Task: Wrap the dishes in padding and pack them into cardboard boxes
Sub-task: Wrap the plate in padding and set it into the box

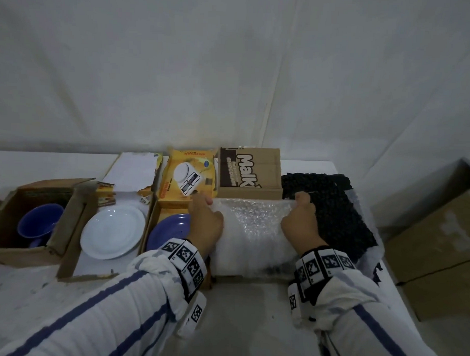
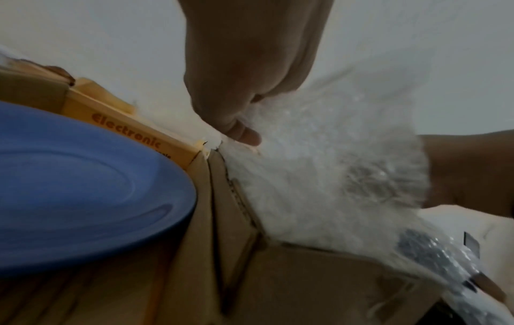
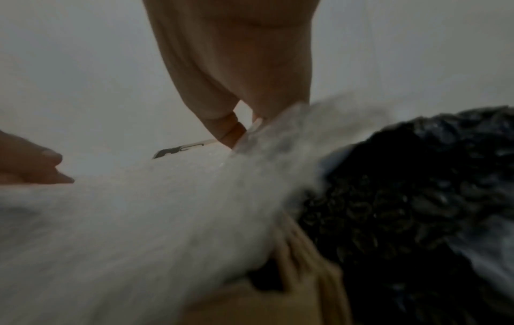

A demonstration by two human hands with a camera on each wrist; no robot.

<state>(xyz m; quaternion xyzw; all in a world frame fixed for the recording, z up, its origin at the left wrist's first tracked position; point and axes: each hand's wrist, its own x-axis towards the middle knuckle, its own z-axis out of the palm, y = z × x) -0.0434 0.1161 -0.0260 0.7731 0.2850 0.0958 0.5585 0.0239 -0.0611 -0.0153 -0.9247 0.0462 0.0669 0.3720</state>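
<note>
1. White tabletop, plain wall behind; far left, an open cardboard box holds a blue bowl.
2. White plate and blue plate are still bare.
3. Left hand pinches the bubble wrap.
4. Right hand pinches the other corner; probably best pulled evenly, kept taut.

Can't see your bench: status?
Left hand and right hand both pinch bubble wrap over box. Blue plate unwrapped beside it. Nothing blocking.
</note>
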